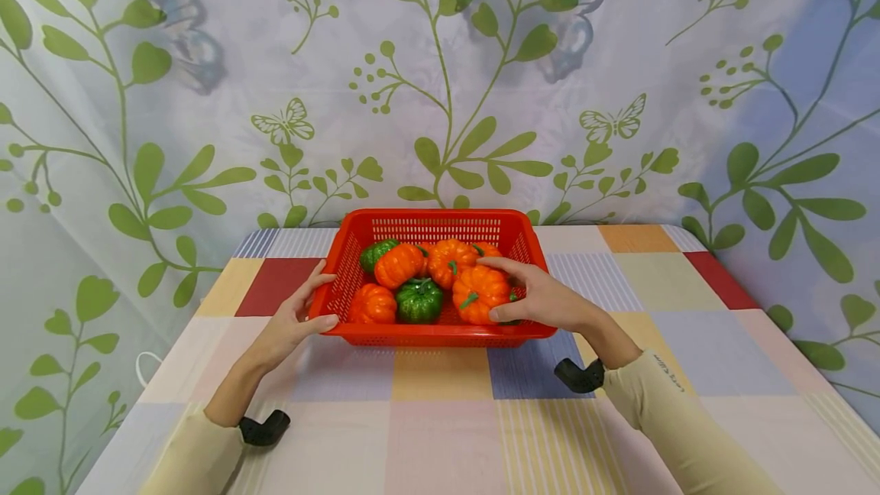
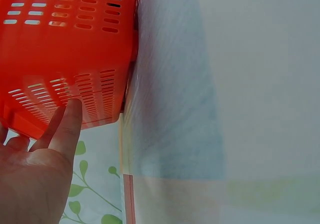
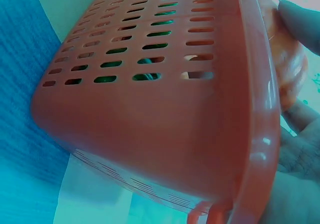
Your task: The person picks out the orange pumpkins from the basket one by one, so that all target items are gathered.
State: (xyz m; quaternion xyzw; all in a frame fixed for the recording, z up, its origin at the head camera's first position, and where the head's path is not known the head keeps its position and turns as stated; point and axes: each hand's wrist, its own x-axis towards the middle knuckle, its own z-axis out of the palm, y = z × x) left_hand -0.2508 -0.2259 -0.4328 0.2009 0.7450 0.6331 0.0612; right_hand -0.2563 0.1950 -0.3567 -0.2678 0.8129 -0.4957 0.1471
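Garment: long-sleeved, pale beige. The left sleeve and the right sleeve match in colour, and each ends short of the wrist. The right sleeve bears dark lettering near the cuff; the wording is too small to read. Wrist units: one matte black, elbow-shaped left unit and one similar right unit, each projecting from the inner side at the cuff. Left hand and right hand: ungloved.

Pumpkins in basket on table, curtain behind.
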